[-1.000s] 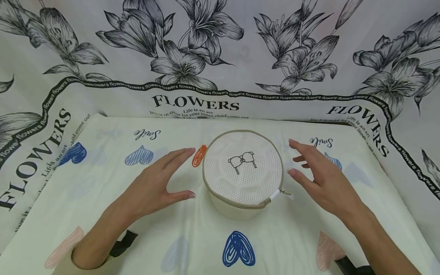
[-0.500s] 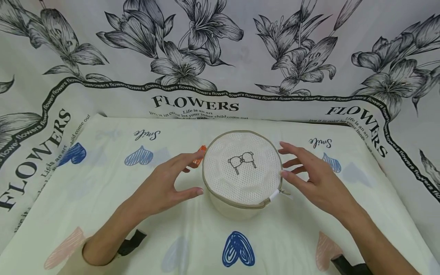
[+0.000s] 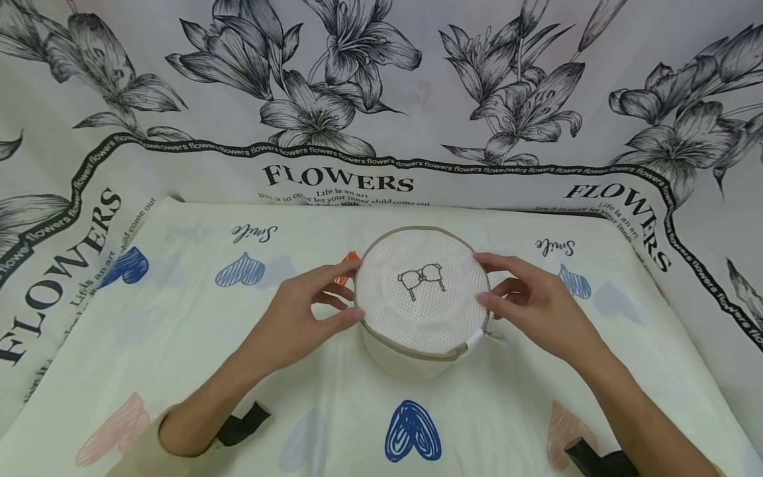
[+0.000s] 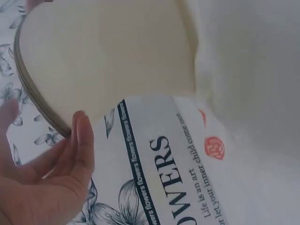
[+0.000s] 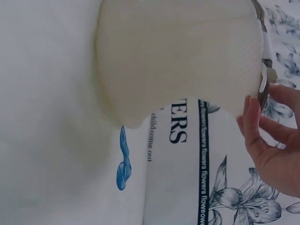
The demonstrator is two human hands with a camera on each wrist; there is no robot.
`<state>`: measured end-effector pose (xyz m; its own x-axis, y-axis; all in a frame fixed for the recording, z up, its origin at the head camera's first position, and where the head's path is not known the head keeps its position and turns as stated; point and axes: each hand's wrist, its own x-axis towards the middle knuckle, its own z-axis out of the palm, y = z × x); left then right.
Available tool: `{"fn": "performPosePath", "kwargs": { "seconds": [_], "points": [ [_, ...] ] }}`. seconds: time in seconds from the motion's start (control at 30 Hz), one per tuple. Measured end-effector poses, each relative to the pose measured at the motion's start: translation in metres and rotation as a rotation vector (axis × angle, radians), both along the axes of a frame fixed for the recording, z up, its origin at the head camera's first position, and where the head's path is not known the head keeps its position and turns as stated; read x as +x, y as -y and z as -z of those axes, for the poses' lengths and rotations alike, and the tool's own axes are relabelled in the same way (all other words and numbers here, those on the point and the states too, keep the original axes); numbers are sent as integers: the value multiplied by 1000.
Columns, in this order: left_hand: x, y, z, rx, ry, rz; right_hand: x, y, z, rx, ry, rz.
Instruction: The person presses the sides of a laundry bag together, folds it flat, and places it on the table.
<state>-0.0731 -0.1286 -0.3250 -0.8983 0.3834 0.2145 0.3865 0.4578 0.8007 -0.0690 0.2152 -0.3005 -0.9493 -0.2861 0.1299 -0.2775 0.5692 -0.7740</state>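
A round cream mesh wash bag [image 3: 423, 291] stands on the table, its flat white top edged by a khaki zipper. A small dark line drawing, like a bra or glasses, is stitched on the top. My left hand [image 3: 306, 318] holds the bag's left rim, thumb in front and fingers behind. Opposite it, my right hand [image 3: 536, 305] grips the right rim, thumb tip on the top's edge. A zipper pull [image 3: 493, 336] sticks out below the right thumb. In the left wrist view, fingertips [image 4: 83, 126] lie against the bag's cream side wall [image 4: 108, 56].
Under the bag lies a cream tablecloth [image 3: 334, 424] printed with hearts and "Smile" lettering. Behind and at both sides hangs a white cloth [image 3: 429, 119] with black flowers and "FLOWERS" lettering. A black strap [image 3: 243, 424] shows by the left wrist, another [image 3: 596, 457] by the right.
Both hands have moved inward from either side of the bag and taken hold of its rim. The bag's top has shifted very slightly; it stays in about the same place.
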Motion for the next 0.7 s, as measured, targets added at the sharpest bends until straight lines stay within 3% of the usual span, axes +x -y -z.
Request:
{"fn": "performPosePath", "kwargs": {
  "seconds": [0.13,0.43,0.7],
  "points": [
    [1,-7,-2,29,118,-69,0,2,-1,-76,95,16],
    [0,-15,-4,100,264,-120,-3,2,3,-158,296,-2],
    [-3,-14,-4,241,354,-155,-3,5,8,-174,291,-22]
  ]
}}
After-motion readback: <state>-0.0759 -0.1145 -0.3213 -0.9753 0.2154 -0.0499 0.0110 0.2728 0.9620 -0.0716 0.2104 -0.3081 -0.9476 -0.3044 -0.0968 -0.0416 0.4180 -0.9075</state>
